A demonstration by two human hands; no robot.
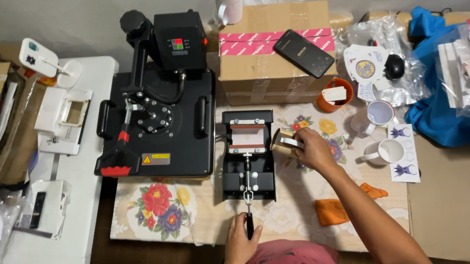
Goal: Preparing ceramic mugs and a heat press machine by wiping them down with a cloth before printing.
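Gripping the lever handle of the mug press at bottom centre, the left hand is closed around it in a fist. Lever runs straight up the frame from that hand into the press body.

Right hand, centre frame, is closed on a mug, fingers wrapped over its white handle. Mug lies on its side, long axis horizontal across the frame, open end pointing left at the press cradle. It sits just beside the right edge of the press, touching or nearly so; hard to tell from this angle. Mug body looks tan/brown, probably wrapped in paper, handle side facing the camera.

Press: small black frame, long axis vertical in the frame, reddish-brown heater band with a white sheet in the cradle. It stands on a floral cloth.

Around it:
- Large black flat heat press to the left, just beside the mug press.
- Cardboard box with pink tape above, a black phone lying on top.
- Two white mugs upright at right, printed transfers next to them.
- Orange cloth below the right forearm.
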